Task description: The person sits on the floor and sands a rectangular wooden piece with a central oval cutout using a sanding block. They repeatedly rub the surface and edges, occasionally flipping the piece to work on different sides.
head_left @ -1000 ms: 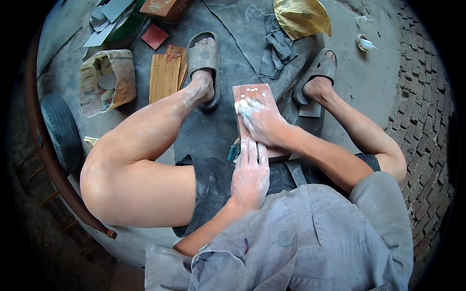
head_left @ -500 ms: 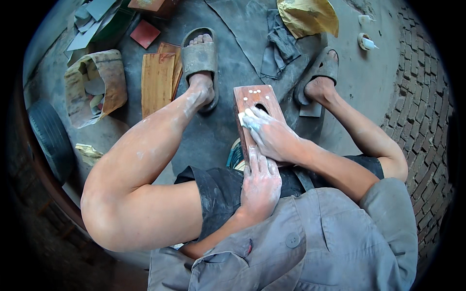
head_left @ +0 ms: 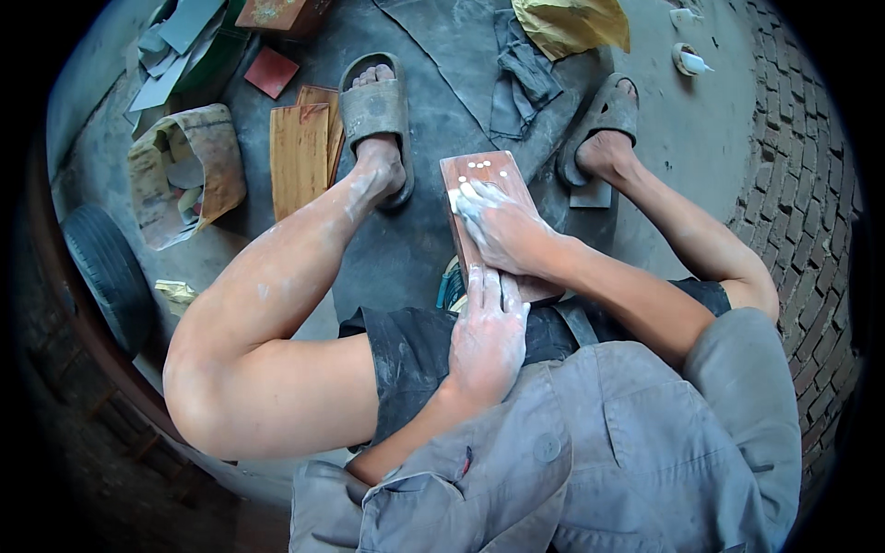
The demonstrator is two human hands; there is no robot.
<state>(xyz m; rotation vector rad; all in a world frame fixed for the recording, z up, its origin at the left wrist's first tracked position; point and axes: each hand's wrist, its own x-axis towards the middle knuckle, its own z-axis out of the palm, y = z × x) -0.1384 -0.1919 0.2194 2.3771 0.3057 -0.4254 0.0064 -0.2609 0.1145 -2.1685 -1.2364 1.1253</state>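
Between my legs lies a long reddish-brown wooden box [head_left: 509, 168] with small white dots on its far end. My right hand [head_left: 505, 230], dusted white, covers the middle of its top, fingers together. A small pale pad [head_left: 454, 199] shows at the fingertips, pressed on the box's left edge. Nearer to me, my left hand [head_left: 489, 336] lies with its dusty fingers stretched flat on the box's near end. The box's hole is hidden under my right hand. Beside the box's near part, a round teal-patterned thing [head_left: 449, 285] is partly covered.
Left of my sandalled foot lie wooden boards [head_left: 298, 161], a red square [head_left: 271, 67] and an opened sack [head_left: 221, 152] with pieces inside. A tyre [head_left: 108, 276] stands far left. Ahead are grey cloth [head_left: 521, 88] and yellow sandpaper-like sheet [head_left: 576, 26]; a white bottle [head_left: 693, 63] lies right.
My right hand has slid slightly toward the far end of the box and now covers the dark oval hole. The left hand stays on the near end. The view has shifted a little.
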